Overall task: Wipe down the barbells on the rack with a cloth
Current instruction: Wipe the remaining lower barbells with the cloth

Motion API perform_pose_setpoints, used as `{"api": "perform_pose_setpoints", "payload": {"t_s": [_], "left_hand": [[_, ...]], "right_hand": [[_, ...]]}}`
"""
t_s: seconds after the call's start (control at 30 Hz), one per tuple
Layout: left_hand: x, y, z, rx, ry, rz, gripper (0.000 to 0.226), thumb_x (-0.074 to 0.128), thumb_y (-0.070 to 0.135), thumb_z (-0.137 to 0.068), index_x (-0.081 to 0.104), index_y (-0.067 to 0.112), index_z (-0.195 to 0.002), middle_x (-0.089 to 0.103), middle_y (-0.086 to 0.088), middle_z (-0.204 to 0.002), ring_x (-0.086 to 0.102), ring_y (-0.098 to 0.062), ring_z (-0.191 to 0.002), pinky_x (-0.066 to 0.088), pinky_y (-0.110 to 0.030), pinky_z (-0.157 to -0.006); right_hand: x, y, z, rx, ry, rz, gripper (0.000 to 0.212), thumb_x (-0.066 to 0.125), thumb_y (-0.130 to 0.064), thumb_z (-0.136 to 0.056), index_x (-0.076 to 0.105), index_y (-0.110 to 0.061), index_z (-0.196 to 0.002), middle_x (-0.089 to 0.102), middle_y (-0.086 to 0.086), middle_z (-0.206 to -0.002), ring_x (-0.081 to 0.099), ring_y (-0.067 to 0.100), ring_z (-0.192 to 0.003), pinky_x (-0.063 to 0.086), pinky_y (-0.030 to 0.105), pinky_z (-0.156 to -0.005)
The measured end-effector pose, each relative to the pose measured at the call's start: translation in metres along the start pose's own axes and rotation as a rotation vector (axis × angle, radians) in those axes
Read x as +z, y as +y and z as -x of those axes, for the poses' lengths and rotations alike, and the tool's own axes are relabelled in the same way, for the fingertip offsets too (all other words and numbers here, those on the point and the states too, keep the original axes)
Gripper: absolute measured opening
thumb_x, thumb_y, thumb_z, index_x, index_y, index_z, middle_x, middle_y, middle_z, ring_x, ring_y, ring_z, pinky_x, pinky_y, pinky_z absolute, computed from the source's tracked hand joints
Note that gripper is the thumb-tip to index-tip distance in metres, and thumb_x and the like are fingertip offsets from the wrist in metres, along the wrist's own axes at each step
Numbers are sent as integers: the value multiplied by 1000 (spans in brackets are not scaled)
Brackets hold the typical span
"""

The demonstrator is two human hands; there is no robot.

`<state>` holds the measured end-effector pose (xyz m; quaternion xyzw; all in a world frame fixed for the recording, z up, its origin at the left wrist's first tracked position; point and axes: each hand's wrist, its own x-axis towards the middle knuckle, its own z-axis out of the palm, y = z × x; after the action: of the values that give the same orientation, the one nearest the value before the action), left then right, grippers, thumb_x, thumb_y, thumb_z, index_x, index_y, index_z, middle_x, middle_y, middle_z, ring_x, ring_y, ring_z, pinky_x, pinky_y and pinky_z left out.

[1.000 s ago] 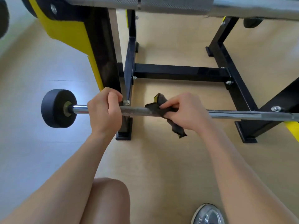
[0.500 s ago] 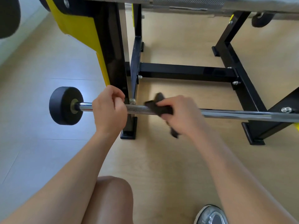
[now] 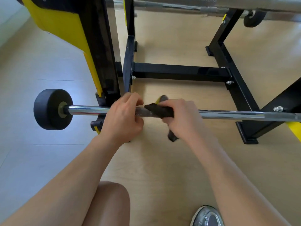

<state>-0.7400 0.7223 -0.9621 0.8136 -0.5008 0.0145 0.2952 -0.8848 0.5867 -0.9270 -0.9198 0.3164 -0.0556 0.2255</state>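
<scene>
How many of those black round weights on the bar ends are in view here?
2. One black round weight caps the left end of the low chrome barbell; the other black weight is at top right. More may be hidden beyond the frame.

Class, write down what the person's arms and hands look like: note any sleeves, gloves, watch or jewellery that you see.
The left forearm and the right forearm are bare down to the picture's edge; no sleeve shows. The left hand and the right hand wear no gloves. No watch, band or ring is visible on either.
</scene>
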Motion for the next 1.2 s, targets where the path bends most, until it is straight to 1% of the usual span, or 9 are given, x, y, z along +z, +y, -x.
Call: {"api": "perform_pose_setpoints", "payload": {"t_s": [0.13,0.27,0.4,0.57,0.7,0.83,1.0,1.1,1.2], "left_hand": [[11,-7,-5,43,-92,-104,46,88,32,-75,55,25,-106,53,8,-98,53,-16,-74,49,-33,-74],[24,6,-15,4,-164,-557,42,70,67,-83,50,32,-90,50,12,-75,50,-16,-66,38,-35,-71],[22,22,-33,-205,-263,-620,39,60,56,-90,52,23,-71,54,6,-62,51,-16,-53,39,-30,-54],[5,23,-56,-207,-591,-464,28,61,47,-83,58,22,-71,59,3,-64,54,-17,-54,45,-27,-55],[5,10,-42,-113,-444,-445,15,64,39,-79,55,28,-83,57,6,-74,53,-14,-63,39,-28,-52],[2,-11,-30,-108,-249,-229,29,70,14,-85,46,21,-99,50,6,-95,55,-19,-86,49,-32,-74],[3,-13,-16,-29,-132,-96,72,84,7,-76,53,25,-138,56,3,-122,55,-19,-106,51,-31,-87],[-3,-19,-13,29,-124,-63,68,82,8,-74,58,20,-136,55,3,-122,54,-16,-105,51,-30,-87],[-11,-12,-9,29,18,-52,34,67,6,-75,72,16,-107,61,4,-105,56,-16,-94,55,-36,-79]], "right_hand": [[-17,16,-7,96,58,199,33,82,-22,-85,75,-36,-114,70,-2,-93,63,22,-83,49,32,-67],[-7,9,-12,16,82,389,28,79,-29,-87,73,-34,-114,65,0,-85,60,27,-78,43,34,-63],[-1,37,8,-111,249,237,43,80,-44,-87,70,-45,-129,59,-11,-81,41,21,-94,40,43,-84],[-7,43,-5,-160,94,315,39,62,-50,-98,62,-43,-137,70,-10,-98,38,17,-96,35,39,-85],[15,1,-2,-301,102,225,38,49,-42,-107,62,-26,-138,69,-3,-110,40,18,-97,36,34,-83],[57,-37,-4,-397,152,232,39,55,-24,-103,54,-17,-141,65,4,-122,42,27,-111,43,39,-93],[19,48,-4,-232,249,238,49,57,-61,-96,59,-36,-138,73,-12,-113,48,21,-107,27,40,-85],[19,66,9,-129,252,290,43,46,-58,-102,54,-29,-132,67,-10,-122,51,24,-118,29,49,-99],[32,37,-2,-170,214,315,35,34,-46,-107,54,-25,-125,65,-7,-114,59,22,-109,29,49,-109]]}}
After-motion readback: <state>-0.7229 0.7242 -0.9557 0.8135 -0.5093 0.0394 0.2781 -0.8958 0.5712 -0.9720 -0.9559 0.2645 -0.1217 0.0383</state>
